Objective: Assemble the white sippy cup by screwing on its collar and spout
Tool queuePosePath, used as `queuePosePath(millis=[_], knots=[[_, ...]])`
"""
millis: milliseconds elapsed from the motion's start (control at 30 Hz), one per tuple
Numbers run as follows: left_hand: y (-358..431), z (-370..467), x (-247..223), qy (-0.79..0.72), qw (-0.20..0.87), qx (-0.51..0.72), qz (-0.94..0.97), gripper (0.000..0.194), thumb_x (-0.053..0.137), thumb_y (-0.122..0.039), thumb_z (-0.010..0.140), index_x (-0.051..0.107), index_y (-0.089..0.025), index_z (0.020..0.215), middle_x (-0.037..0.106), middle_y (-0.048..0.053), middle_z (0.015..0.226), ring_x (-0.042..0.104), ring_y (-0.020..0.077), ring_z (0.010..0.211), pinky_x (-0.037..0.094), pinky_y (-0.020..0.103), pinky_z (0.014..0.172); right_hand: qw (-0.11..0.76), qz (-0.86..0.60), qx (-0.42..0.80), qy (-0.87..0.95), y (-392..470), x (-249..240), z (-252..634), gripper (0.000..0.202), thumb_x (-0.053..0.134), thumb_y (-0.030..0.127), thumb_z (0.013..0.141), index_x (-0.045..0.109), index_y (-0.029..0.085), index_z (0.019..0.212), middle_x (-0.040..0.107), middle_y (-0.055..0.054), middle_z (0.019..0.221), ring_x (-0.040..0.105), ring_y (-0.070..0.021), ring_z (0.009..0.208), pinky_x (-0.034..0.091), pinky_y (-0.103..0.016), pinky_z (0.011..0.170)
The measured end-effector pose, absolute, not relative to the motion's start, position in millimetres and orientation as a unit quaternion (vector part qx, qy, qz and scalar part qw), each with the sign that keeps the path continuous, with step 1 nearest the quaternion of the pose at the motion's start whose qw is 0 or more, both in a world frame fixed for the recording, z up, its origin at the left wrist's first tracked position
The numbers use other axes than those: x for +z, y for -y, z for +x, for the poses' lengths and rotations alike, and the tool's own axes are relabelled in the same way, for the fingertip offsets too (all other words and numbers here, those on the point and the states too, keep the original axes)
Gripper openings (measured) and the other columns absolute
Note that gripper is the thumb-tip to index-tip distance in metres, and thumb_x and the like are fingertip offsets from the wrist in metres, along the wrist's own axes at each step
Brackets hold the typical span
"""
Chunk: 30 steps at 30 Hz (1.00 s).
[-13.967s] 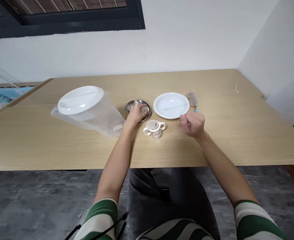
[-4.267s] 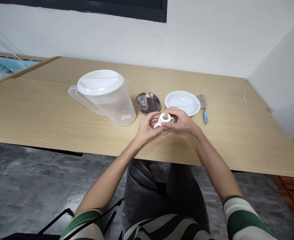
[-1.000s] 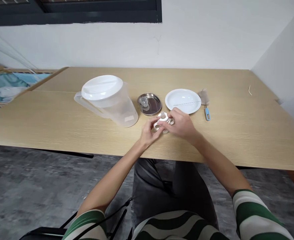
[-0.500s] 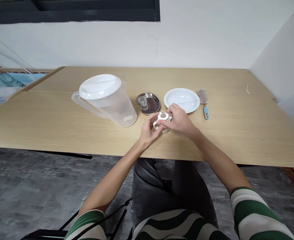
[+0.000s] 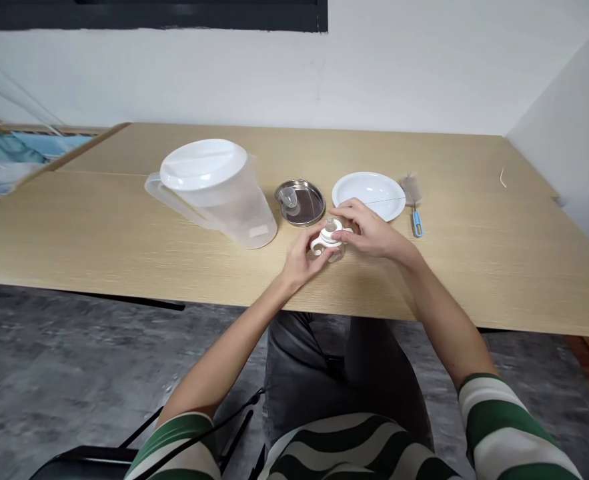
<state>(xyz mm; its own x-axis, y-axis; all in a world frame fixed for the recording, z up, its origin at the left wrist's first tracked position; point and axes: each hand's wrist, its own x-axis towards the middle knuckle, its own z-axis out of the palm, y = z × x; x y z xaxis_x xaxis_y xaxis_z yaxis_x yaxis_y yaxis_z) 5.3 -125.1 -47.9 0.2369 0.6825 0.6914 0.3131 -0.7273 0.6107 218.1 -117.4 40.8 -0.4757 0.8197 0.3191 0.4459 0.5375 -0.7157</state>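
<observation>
A small baby bottle (image 5: 335, 253) with a clear body, a white collar, white side handles and a clear teat stands upright near the table's front edge. My left hand (image 5: 301, 259) is closed around its left side and handle, with the thumb low across the front. At the right, my right hand (image 5: 371, 230) has its thumb on the collar and its fingers reaching round behind. Its fingertips are partly hidden. Just behind the bottle lies a round metal tray (image 5: 310, 207) holding a small clear cap (image 5: 288, 197).
A large translucent pitcher (image 5: 224, 200) with a white lid stands at the left. Behind my right hand is a white oval plate (image 5: 369, 183) with a thin wire across it. A bristle brush with a blue handle (image 5: 417, 225) lies to its right.
My right hand has shifted on the collar, its thumb drawing back to the right and its fingers opening slightly. My left hand keeps its hold. The camera view has tilted a little.
</observation>
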Motion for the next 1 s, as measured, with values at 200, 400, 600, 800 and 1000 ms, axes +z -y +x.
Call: queuePosePath(millis=[200,400,600,800,1000], knots=[[126.2,14.2,-47.3,-0.309,0.284,0.557,0.717,0.073,0.083,-0.038,0.084,0.044,-0.020,0.142,0.071,0.015,0.129,0.073,0.0245,0.116,0.062,0.039,0.098,0.326,-0.399,0.224,0.828,117.1,35.2,212.4,0.030,0.069,0.041,0.092,0.070,0.019,0.112,0.067,-0.007,0.105,0.059,-0.0229,0.100,0.045,-0.036,0.089],[126.9,15.1,-51.6,-0.348,0.278,0.534,0.719,0.064,0.075,-0.030,0.088,0.046,-0.020,0.144,0.068,0.016,0.136,0.070,0.0251,0.122,0.060,0.039,0.102,0.394,-0.529,0.060,0.749,140.1,12.7,180.7,0.033,0.075,0.049,0.089,0.063,0.019,0.094,0.064,-0.008,0.097,0.059,-0.0253,0.098,0.046,-0.038,0.091],[127.9,15.2,-51.6,-0.382,0.238,0.535,0.715,0.059,0.070,-0.024,0.086,0.055,-0.017,0.142,0.069,0.014,0.135,0.070,0.0249,0.118,0.059,0.039,0.100,0.390,-0.649,-0.111,0.644,161.9,-4.2,139.1,0.043,0.056,0.061,0.098,0.060,0.020,0.085,0.061,-0.011,0.084,0.054,-0.0272,0.085,0.042,-0.039,0.078],[129.2,19.2,-43.7,-0.375,0.283,0.542,0.697,0.044,0.073,-0.033,0.089,0.066,-0.014,0.128,0.075,0.013,0.121,0.073,0.0251,0.107,0.059,0.038,0.094,0.377,-0.633,-0.083,0.671,180.2,0.9,144.2,0.036,0.041,0.040,0.108,0.066,0.016,0.103,0.065,-0.013,0.091,0.055,-0.0261,0.086,0.041,-0.040,0.079],[124.7,16.3,-42.0,-0.362,0.307,0.532,0.701,0.049,0.076,-0.043,0.088,0.068,-0.014,0.126,0.075,0.015,0.123,0.072,0.0271,0.110,0.058,0.042,0.098,0.432,-0.530,0.146,0.715,154.3,13.3,187.4,0.029,0.067,0.039,0.094,0.067,0.020,0.116,0.066,-0.009,0.110,0.059,-0.0236,0.100,0.048,-0.038,0.091]])
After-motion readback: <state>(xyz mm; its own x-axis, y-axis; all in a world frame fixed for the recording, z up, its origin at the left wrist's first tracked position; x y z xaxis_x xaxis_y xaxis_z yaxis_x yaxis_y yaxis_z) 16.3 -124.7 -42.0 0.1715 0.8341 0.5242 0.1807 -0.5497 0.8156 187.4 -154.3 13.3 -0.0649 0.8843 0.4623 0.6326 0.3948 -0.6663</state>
